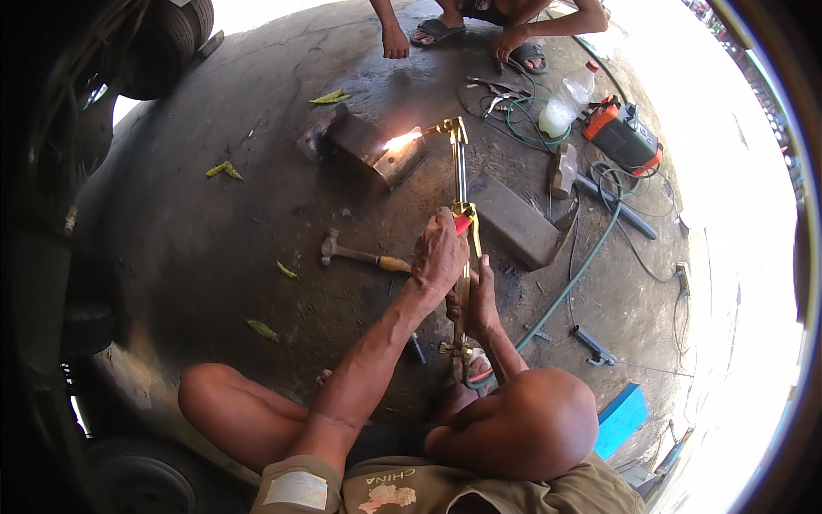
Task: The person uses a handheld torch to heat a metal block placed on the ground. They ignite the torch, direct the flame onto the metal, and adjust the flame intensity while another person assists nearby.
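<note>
Both my hands are on a brass cutting torch (461, 171), its head bent to the left. My left hand (439, 255) is closed around the upper handle near the valve, with a small red piece (463, 224) showing at its fingers. Lower down, my right hand (482, 301) wraps the handle above the hose fittings. A bright flame (402, 140) leaves the torch tip and meets the top edge of a dark steel channel piece (358, 141) with holes in its end, lying on the concrete. Below it lies a ball-peen hammer (364, 257), its wooden handle end partly behind my left hand.
Another steel channel (518, 221) lies right of the torch. Beyond are a sledgehammer (564, 171), a bottle (567, 103), an orange-black welding machine (623, 137), cables and a green hose (569, 283). Another person's hand (395, 43) hangs at the far side. An electrode holder (593, 344) lies right.
</note>
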The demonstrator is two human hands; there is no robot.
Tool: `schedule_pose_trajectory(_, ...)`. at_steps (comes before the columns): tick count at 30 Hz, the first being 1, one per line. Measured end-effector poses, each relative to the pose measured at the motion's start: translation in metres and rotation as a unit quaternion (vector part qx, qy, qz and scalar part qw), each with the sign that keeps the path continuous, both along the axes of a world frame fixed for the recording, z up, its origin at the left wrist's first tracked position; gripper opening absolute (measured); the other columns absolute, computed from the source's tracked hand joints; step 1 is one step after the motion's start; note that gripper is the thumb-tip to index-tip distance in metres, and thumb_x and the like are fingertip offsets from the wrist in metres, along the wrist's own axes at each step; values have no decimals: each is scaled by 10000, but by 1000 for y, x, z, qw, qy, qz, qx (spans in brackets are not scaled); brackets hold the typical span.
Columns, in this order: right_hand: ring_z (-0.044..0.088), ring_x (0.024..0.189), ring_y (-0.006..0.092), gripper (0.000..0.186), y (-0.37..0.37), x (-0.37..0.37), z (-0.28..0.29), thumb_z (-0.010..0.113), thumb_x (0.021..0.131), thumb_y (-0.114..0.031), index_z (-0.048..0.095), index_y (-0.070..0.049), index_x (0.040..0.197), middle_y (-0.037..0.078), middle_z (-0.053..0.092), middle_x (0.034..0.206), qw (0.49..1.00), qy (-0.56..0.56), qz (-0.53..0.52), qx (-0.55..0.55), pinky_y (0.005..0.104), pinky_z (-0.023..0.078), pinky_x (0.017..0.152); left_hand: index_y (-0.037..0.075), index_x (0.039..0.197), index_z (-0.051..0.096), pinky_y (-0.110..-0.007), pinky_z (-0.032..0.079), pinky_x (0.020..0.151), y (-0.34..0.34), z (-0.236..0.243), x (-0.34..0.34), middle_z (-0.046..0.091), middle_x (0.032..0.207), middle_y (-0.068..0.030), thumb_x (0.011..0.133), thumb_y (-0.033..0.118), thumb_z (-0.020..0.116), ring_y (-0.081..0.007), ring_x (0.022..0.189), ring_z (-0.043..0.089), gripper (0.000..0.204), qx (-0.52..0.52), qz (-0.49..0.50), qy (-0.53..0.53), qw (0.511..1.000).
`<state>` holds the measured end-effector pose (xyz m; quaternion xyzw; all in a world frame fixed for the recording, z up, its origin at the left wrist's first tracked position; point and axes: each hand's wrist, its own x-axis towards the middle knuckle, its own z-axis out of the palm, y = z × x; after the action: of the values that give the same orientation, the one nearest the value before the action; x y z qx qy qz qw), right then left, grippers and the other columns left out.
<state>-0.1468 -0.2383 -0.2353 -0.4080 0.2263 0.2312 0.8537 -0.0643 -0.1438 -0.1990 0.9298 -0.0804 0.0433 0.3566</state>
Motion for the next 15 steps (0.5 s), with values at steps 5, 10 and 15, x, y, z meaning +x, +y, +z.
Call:
schedule_pose_trajectory(5, 366, 481, 104, 715, 7, 4, -16, 239, 923, -831, 473, -159, 858, -18, 453, 643, 999, 16, -5, 29, 256, 305, 437, -54, 975, 530, -486, 578, 688, 3, -13, 8, 663, 892, -301, 946, 129, 609, -455, 837, 696, 201, 19, 27, 40, 999)
schedule_pose_trajectory(10, 365, 448, 109, 725, 16, 7, -24, 234, 919, -835, 475, -154, 867, -11, 451, 631, 999, 1, 6, 33, 264, 308, 413, -66, 978, 546, -494, 577, 688, 10, -17, 14, 669, 901, -320, 947, 135, 610, -462, 851, 697, 214, 31, 28, 63, 997)
schedule_pose_trajectory(15, 371, 448, 109, 737, 8, 9, -32, 231, 912, -843, 479, -150, 877, -11, 453, 631, 999, -3, -5, 34, 260, 312, 411, -65, 961, 564, -490, 578, 691, 0, -18, 19, 673, 892, -317, 937, 133, 619, -462, 848, 699, 207, 34, 20, 56, 998)
